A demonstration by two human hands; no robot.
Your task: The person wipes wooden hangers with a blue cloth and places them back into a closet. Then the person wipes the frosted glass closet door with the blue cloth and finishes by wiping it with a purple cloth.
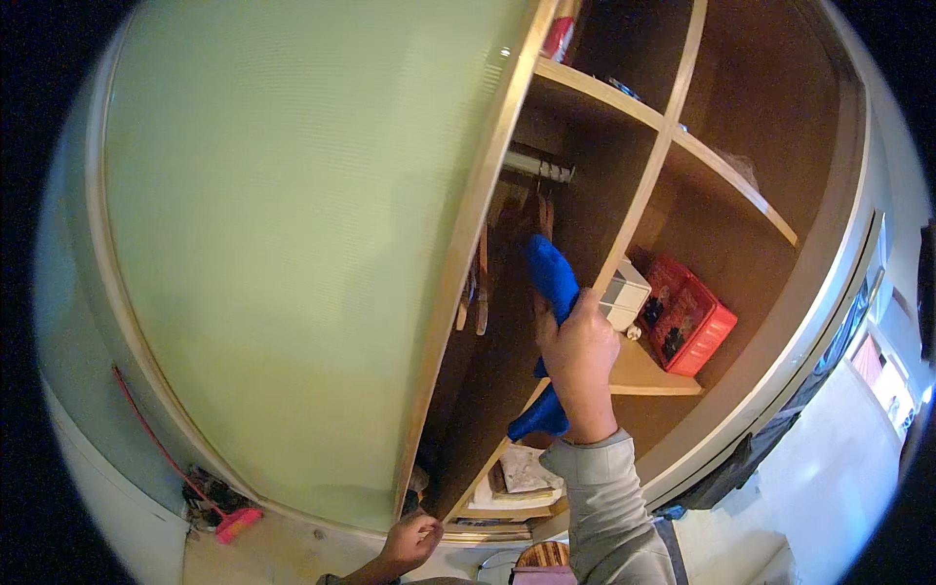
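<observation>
Centre-right, our right hand (583, 349) grips blue cloth (553, 277) whose dangling end could snag shelving (643, 374); our left hand (409, 544) curls, hold unclear.

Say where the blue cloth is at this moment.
In the head view, the blue cloth is right of centre, gripped in the right hand before the open cupboard, with the white box just to its right.

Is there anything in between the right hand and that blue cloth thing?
No, nothing that shows. The right hand is already gripping the blue cloth, which pokes out above and below it. The left hand is lower down, near the bottom of the green door, apart from the cloth.
</observation>
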